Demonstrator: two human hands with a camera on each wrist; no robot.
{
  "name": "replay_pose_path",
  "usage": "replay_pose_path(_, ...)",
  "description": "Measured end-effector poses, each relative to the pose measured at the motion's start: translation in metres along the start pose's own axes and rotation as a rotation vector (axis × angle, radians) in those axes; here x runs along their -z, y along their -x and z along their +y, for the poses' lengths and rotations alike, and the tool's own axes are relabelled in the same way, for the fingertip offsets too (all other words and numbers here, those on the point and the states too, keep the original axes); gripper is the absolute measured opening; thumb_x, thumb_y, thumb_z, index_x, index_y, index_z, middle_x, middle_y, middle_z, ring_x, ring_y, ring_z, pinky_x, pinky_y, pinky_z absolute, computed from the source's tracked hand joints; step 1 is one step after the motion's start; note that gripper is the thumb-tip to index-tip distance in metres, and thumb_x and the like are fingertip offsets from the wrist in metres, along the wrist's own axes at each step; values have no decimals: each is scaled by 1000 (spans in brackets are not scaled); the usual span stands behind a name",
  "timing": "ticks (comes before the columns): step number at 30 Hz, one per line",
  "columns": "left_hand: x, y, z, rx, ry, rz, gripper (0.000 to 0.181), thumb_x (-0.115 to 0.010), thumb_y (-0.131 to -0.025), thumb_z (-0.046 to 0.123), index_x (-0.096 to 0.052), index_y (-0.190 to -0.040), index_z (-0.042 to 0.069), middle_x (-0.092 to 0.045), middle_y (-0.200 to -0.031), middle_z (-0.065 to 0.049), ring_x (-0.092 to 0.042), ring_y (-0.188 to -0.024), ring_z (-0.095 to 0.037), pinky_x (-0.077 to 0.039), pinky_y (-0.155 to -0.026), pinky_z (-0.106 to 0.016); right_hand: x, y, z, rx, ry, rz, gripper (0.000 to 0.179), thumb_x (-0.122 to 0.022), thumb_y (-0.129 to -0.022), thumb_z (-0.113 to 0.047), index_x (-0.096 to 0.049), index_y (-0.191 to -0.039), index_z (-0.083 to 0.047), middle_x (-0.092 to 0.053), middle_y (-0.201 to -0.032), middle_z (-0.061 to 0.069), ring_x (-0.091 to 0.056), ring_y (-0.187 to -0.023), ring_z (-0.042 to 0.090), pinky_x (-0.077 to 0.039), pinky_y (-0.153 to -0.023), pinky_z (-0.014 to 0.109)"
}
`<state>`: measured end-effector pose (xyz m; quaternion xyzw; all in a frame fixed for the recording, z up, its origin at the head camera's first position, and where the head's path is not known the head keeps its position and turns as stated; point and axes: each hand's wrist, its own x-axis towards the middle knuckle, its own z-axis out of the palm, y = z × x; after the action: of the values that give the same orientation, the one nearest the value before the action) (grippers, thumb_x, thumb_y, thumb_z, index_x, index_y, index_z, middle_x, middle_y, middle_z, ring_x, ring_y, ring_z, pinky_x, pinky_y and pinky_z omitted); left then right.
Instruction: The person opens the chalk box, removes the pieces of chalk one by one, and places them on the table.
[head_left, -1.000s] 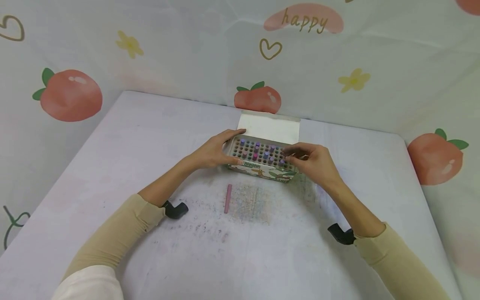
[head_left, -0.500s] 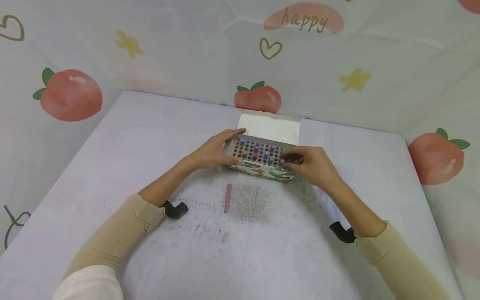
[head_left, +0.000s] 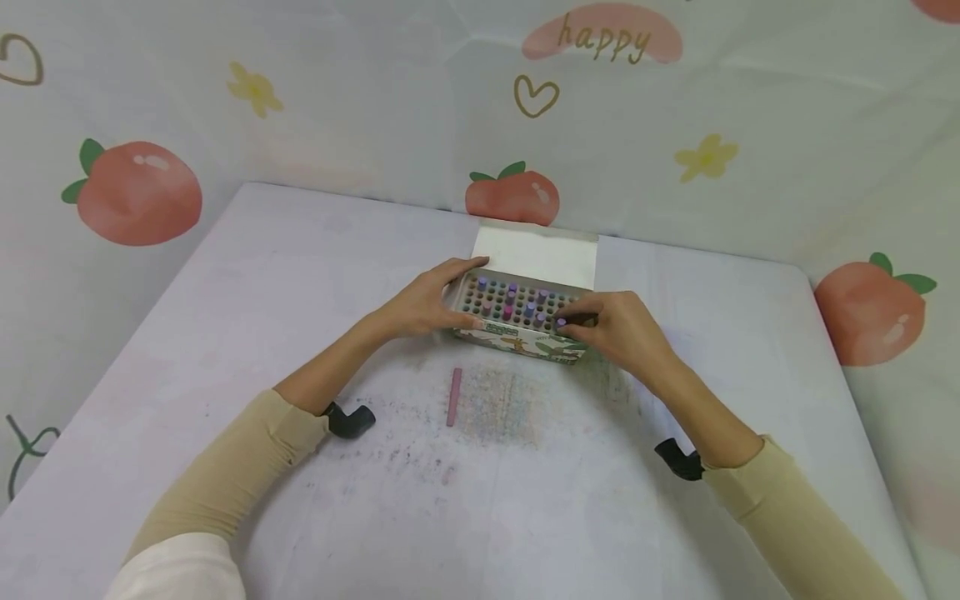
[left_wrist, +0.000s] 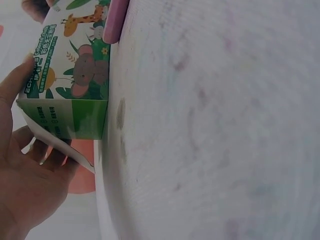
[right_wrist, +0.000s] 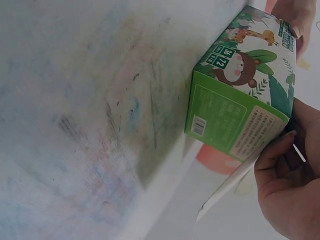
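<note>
A printed chalk box (head_left: pixel 517 340) stands on the table with its white lid folded back. Several purple and pink sticks stand upright in its tray of holes (head_left: pixel 495 302). My left hand (head_left: pixel 423 304) holds the box's left end, thumb along the front edge and fingers at the back; the left wrist view shows that thumb (left_wrist: pixel 19 77) on the printed face. At the right end of the tray, my right hand (head_left: pixel 618 329) pinches the top of a purple chalk stick (head_left: pixel 561 322) between thumb and fingers. The stick's lower part is hidden in the tray.
A pink chalk stick (head_left: pixel 454 397) lies on the table in front of the box, beside a patch of coloured chalk dust (head_left: pixel 501 408). Behind the open lid (head_left: pixel 536 252) rises a fruit-patterned cloth (head_left: pixel 375 100). Black wrist mounts (head_left: pixel 351 421) jut from both sleeves.
My right hand has come down and left, and its fingertips have closed on the purple chalk stick at the tray's right end. The left hand stays on the box.
</note>
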<state>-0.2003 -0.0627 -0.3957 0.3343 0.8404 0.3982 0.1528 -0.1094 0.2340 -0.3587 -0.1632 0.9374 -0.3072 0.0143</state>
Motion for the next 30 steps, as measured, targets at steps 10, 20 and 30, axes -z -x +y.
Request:
replay_pose_path(10,0,0,0,12,-5,0,91,-83,-82,31,-32,-157,23,-37,-154,-7,-31,-144,-26,-32,-114,-51,-5,2,0,3,26,52,17,-78,-87,-17,-77,-103,-10,-75,-90,1,-70,-81,17,-56,-68,35)
replay_pose_path(20,3,2,3,8,-9,-7,91,-83,-81,32,-33,-157,23,-39,-152,-8,-33,-143,-27,-32,-114,-52,-13,5,2,13,-72,162,18,-76,-90,-18,-75,-105,-9,-73,-86,1,-65,-69,14,-52,-59,28)
replay_pose_path(30,4,2,3,5,-2,-16,91,-83,-81,32,-33,-157,23,-38,-153,-9,-30,-145,-29,-31,-114,-54,-13,6,2,66,-193,260,22,-72,-91,-11,-76,-112,-7,-75,-95,6,-69,-69,15,-49,-53,18)
